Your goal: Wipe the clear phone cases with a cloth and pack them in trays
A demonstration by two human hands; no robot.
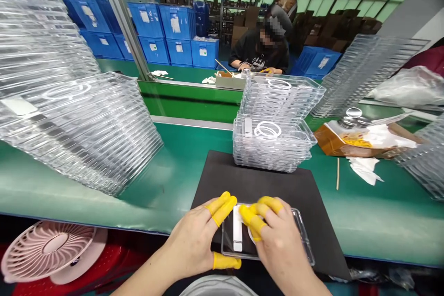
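Yellow-cotted fingers (222,210) of the left hand (190,243) spread at the edge of a clear rectangular plastic tray (301,233); those of the right hand (280,245) bunch over it. Tray lies flat on a black rectangular mat (249,175) at lower centre, giving a steady work surface, the cots presumably keeping prints off. Stacked clear trays (270,145) stand just beyond on the green table (381,212).

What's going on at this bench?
A person wearing yellow finger cots has both hands on a clear plastic tray lying on a black mat. The left hand is at its left edge; the right hand covers its right side. A stack of clear trays stands ahead, and a co-worker sits across the bench.
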